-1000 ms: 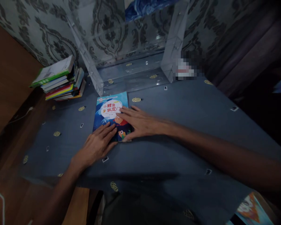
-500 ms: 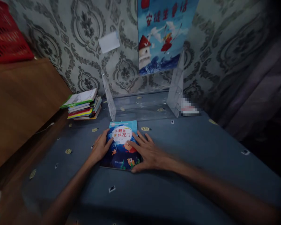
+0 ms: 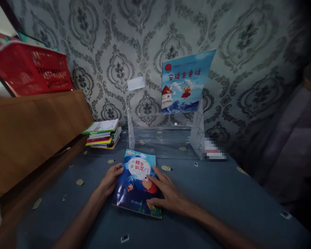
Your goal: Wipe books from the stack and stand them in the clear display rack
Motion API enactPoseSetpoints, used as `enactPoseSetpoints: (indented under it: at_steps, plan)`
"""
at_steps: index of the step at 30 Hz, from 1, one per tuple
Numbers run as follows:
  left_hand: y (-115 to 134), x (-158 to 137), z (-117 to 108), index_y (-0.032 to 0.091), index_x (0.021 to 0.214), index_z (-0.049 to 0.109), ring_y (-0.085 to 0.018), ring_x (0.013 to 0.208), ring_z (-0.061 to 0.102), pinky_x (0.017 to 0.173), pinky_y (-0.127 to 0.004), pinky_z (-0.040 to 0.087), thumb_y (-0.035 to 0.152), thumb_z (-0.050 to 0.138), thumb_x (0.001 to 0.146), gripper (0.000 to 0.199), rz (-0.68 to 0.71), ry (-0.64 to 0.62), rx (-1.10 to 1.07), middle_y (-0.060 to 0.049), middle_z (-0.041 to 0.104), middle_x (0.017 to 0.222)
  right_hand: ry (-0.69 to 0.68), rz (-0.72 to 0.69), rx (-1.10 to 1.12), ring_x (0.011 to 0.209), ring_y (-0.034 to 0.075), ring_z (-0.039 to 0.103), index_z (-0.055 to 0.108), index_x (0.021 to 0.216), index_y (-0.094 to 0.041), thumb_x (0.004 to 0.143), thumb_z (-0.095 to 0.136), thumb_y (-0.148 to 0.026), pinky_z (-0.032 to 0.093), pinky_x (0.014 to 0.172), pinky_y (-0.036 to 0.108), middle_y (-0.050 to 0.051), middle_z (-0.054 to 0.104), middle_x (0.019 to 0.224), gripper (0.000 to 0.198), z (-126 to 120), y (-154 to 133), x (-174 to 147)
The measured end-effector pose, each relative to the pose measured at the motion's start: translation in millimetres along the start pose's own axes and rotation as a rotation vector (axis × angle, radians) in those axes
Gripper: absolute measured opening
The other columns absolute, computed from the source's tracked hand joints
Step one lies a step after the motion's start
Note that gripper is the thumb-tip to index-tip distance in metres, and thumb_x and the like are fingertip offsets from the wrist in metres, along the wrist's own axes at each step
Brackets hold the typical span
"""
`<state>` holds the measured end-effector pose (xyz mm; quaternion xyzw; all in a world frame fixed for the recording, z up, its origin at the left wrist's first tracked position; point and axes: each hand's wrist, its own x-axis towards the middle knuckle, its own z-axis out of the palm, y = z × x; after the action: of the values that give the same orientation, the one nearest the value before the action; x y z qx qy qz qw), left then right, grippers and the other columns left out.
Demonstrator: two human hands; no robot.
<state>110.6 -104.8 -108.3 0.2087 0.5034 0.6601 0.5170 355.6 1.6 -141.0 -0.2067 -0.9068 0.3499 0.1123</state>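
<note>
A blue picture book (image 3: 124,193) with a white circle and red characters on its cover is between my two hands, its left side tipped up slightly. My left hand (image 3: 110,180) grips its left edge, thumb over the cover and the other fingers partly hidden behind. On the right edge, my right hand (image 3: 169,192) has its thumb and a finger on the cover; its remaining fingers run along and behind that edge. Beyond the book stands a clear acrylic rack (image 3: 197,133), holding another blue picture book (image 3: 181,83) upright at its upper right.
At the left back lies a stack of books (image 3: 102,135). A red plastic basket (image 3: 44,71) rests on a wooden cabinet (image 3: 38,124) farther left. Right of the rack is a blurred white item (image 3: 214,152). A dark patterned cloth (image 3: 209,214) covers the surface.
The view has tilted up, showing more wall and basket. The book has turned slightly and lifted at its left. My left hand has gone from lying flat beside it to gripping its edge.
</note>
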Motion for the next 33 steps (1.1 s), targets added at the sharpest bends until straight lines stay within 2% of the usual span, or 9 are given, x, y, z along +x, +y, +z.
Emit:
enactPoseSetpoints:
  at_steps: [2,4,7,9,13,18,22,29,33]
  plan:
    - [2.9,-5.5,2.4,0.012,0.096,0.069,-0.016,0.067,0.073,0.067,-0.023,0.059,0.006,0.082,0.068,0.031,0.025,0.004,-0.023,-0.006,0.077,0.084,0.168,0.015,0.109,0.152,0.04,0.017,0.05,0.147,-0.023,0.083,0.058,-0.072,0.027,0.118,0.062,0.017,0.021,0.165,0.081,4.4,11.6,4.6]
    - [4.3,-9.5,3.9,0.012,0.098,0.069,-0.015,0.067,0.073,0.064,-0.021,0.059,0.006,0.082,0.068,0.034,0.038,-0.004,-0.044,-0.005,0.077,0.083,0.302,0.011,0.249,0.143,0.039,0.037,0.057,0.137,-0.023,0.084,0.06,-0.068,0.039,0.11,0.059,0.019,0.043,0.151,0.07,6.1,19.6,10.9]
    - [4.1,-12.0,5.2,0.013,0.105,0.069,-0.015,0.067,0.073,0.064,-0.021,0.059,0.008,0.081,0.071,0.037,0.051,-0.003,-0.075,-0.005,0.077,0.087,0.314,-0.016,0.567,0.096,0.028,0.066,0.061,0.119,-0.024,0.079,0.068,-0.061,0.055,0.082,0.043,0.009,0.066,0.102,0.055,4.1,22.7,19.1]
    - [4.0,-11.8,5.8,0.015,0.11,0.067,-0.014,0.073,0.074,0.069,-0.021,0.06,0.007,0.078,0.073,0.039,0.059,0.043,-0.087,-0.004,0.077,0.095,0.273,-0.021,0.776,0.068,0.016,0.059,0.059,0.11,-0.025,0.074,0.075,-0.057,0.049,0.06,0.029,0.0,0.061,0.081,0.051,1.4,20.5,21.5]
    - [8.9,-10.9,10.6,0.018,0.122,0.063,-0.017,0.089,0.075,0.082,-0.024,0.061,0.008,0.077,0.074,0.051,0.042,0.06,-0.045,-0.004,0.076,0.107,0.276,-0.009,1.002,0.057,0.01,0.045,0.056,0.099,-0.024,0.068,0.083,-0.053,0.036,0.045,0.019,-0.005,0.053,0.072,0.05,-4.8,14.5,20.6]
    - [20.3,-12.5,26.8,0.02,0.12,0.064,-0.017,0.082,0.076,0.073,-0.022,0.061,0.012,0.081,0.071,0.052,0.063,-0.029,0.003,-0.003,0.077,0.1,0.382,-0.034,1.03,0.056,0.009,0.047,0.056,0.102,-0.024,0.071,0.081,-0.053,0.043,0.046,0.021,-0.004,0.053,0.078,0.049,-20.4,9.2,18.1]
    - [22.9,-8.8,38.7,0.02,0.118,0.064,-0.018,0.081,0.075,0.07,-0.023,0.06,0.014,0.081,0.07,0.051,0.112,-0.07,0.004,-0.003,0.078,0.098,0.512,-0.107,0.874,0.059,0.01,0.049,0.055,0.103,-0.024,0.078,0.074,-0.049,0.043,0.048,0.022,-0.002,0.055,0.083,0.04,-39.3,2.2,15.5]
    - [13.2,6.3,52.5,0.021,0.13,0.062,-0.029,0.116,0.067,0.1,-0.039,0.054,0.026,0.071,0.066,0.064,0.26,-0.123,0.043,-0.007,0.074,0.117,0.722,-0.181,0.549,0.094,0.02,0.064,0.044,0.11,-0.025,0.09,0.056,-0.036,0.051,0.089,0.039,0.003,0.064,0.095,0.026,-53.5,-11.5,3.3]
    - [9.9,9.8,57.3,0.02,0.131,0.063,-0.034,0.121,0.063,0.104,-0.042,0.051,0.026,0.073,0.06,0.071,0.283,-0.132,0.141,-0.007,0.074,0.118,0.667,-0.157,0.53,0.089,0.019,0.063,0.045,0.118,-0.024,0.093,0.052,-0.039,0.05,0.085,0.036,0.002,0.063,0.09,0.03,-53.1,-7.1,-0.9]
